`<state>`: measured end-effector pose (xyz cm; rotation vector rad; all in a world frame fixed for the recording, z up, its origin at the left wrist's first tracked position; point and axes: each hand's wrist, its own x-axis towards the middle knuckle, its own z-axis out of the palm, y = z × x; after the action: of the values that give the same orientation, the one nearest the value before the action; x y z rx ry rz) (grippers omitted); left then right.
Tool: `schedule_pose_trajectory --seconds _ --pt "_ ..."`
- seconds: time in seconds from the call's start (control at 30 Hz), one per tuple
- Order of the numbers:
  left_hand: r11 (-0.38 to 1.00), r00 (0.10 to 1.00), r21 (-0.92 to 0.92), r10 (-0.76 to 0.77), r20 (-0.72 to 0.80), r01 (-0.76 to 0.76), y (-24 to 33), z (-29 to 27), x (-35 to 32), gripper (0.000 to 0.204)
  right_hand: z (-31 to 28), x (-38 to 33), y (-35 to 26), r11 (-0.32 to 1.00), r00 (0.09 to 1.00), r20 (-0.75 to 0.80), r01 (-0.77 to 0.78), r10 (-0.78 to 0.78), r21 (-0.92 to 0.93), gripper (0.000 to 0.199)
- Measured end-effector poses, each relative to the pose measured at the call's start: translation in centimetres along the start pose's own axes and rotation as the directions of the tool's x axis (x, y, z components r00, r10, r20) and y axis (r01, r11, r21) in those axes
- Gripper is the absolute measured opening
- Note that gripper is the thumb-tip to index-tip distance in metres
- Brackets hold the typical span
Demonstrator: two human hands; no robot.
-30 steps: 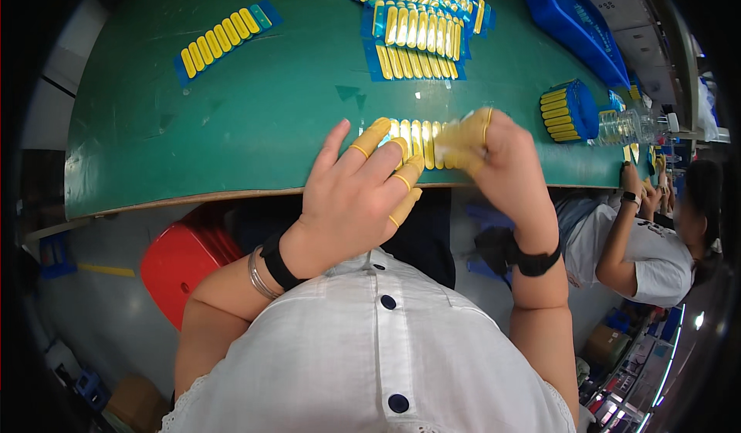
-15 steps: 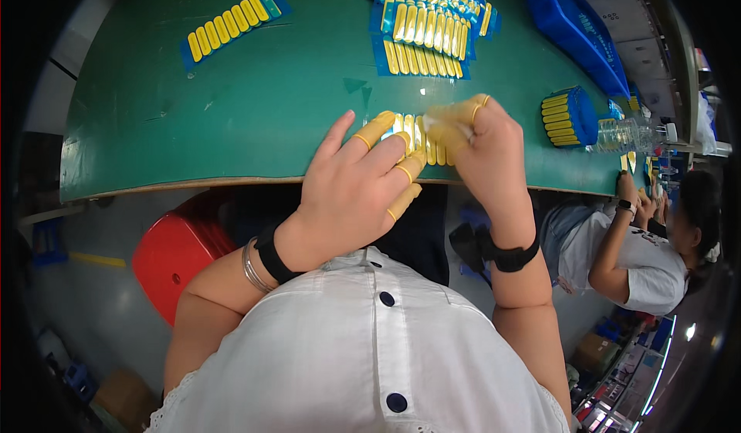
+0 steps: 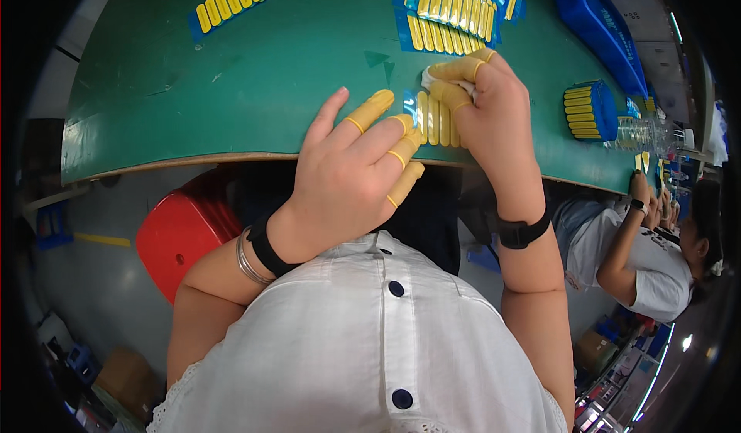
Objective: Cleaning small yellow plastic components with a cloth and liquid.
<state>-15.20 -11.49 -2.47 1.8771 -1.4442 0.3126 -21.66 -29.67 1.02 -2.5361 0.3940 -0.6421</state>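
A blue-backed sheet with a row of yellow oblong strips [image 3: 434,124] lies near the table's front edge. My left hand [image 3: 343,155] is spread beside it, yellow finger cots on several fingers, the middle fingertips at the sheet's left edge. A wad of white cloth or tissue [image 3: 427,79] is pinched in my right hand [image 3: 494,101], which also wears yellow finger cots. This hand is over the sheet's upper right part and hides it.
Similar strip sheets [image 3: 451,16] are piled at the back; another sheet [image 3: 241,1] lies far left. At right are a blue bin [image 3: 598,28], a rolled strip bundle [image 3: 590,111] and a clear plastic bottle [image 3: 648,133]. A co-worker [image 3: 648,255] sits beyond. A red stool [image 3: 185,236] stands left.
The view has shifted slightly. My left fingers have drawn back from on top of the strips to the sheet's left edge. My right hand, with the white wad, has moved slightly up.
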Motion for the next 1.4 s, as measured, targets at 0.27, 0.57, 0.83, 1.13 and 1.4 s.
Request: schedule_pose_trajectory --seconds 0.27,0.57,0.83,1.13,1.4 --pt "0.997 0.996 -0.058 -0.059 -0.073 0.054 0.1 0.5 -0.1 0.029 -0.8 -2.1 -2.6 0.990 0.981 0.193 -0.041 0.013 0.138 0.011" --pt "0.996 0.993 -0.057 -0.067 -0.094 0.062 0.2 0.7 -0.3 0.028 -1.4 -0.1 -1.2 0.998 0.981 0.193 0.021 -0.032 0.060 0.011" --pt "0.999 0.996 -0.029 -0.030 -0.082 0.027 0.4 0.4 0.0 0.030 -1.3 -0.8 0.2 0.995 0.999 0.013 0.047 -0.046 -0.086 0.016" --pt "0.985 0.989 0.173 -0.049 0.142 0.024 1.5 0.6 0.6 0.051 -5.1 -3.6 2.0 0.967 0.977 0.210 -0.006 -0.049 0.254 0.014" --pt "0.984 0.994 0.173 -0.049 0.096 0.032 1.3 1.2 1.1 0.045 -3.4 -2.0 3.4 0.980 0.987 -0.008 -0.157 0.159 0.126 0.016"
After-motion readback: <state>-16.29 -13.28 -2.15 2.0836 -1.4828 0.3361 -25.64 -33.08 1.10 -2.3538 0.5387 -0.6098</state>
